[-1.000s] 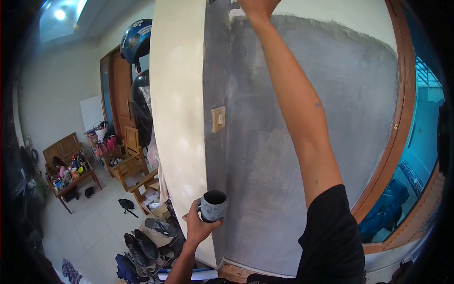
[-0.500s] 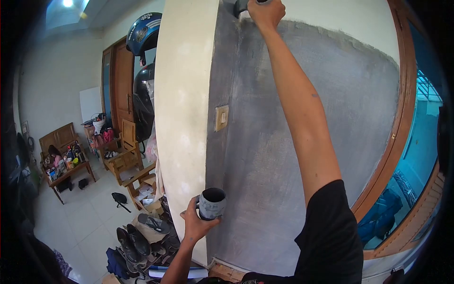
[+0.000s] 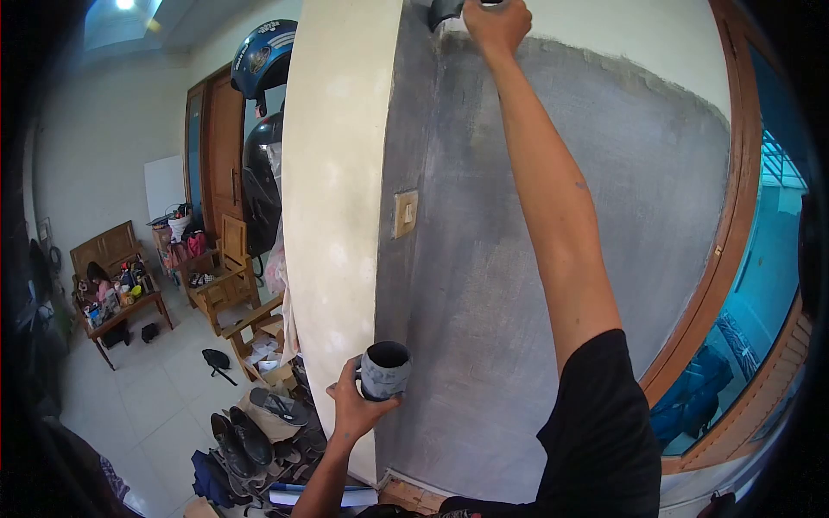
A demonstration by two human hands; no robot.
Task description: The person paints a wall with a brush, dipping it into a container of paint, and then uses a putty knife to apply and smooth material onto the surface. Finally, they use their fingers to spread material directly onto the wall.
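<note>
My left hand (image 3: pixel 356 407) holds a grey-smeared mug (image 3: pixel 385 371) upright, low beside the wall corner; its inside looks dark. At the top edge, my right hand (image 3: pixel 501 26) is closed around a dark tool (image 3: pixel 445 12), which is partly cut off by the frame. The tool's dark end is at the inner corner, where grey coating meets the pale upper wall (image 3: pixel 622 26). Grey coating (image 3: pixel 561 259) covers the wall below, with an uneven upper edge. A light switch (image 3: pixel 405 215) sits on the grey side of the cream pillar (image 3: pixel 335 216).
Shoes (image 3: pixel 242 440) lie heaped left of the pillar. Helmets (image 3: pixel 263 60) hang above, near a wooden door (image 3: pixel 226 142). Wooden chairs (image 3: pixel 223 276) and a cluttered table (image 3: pixel 129 315) stand further left, with a person (image 3: pixel 98 276) behind it. A wooden window frame (image 3: pixel 721 250) borders the right.
My right hand has shifted slightly right, with the dark tool still in it. My left hand and the mug have barely moved.
</note>
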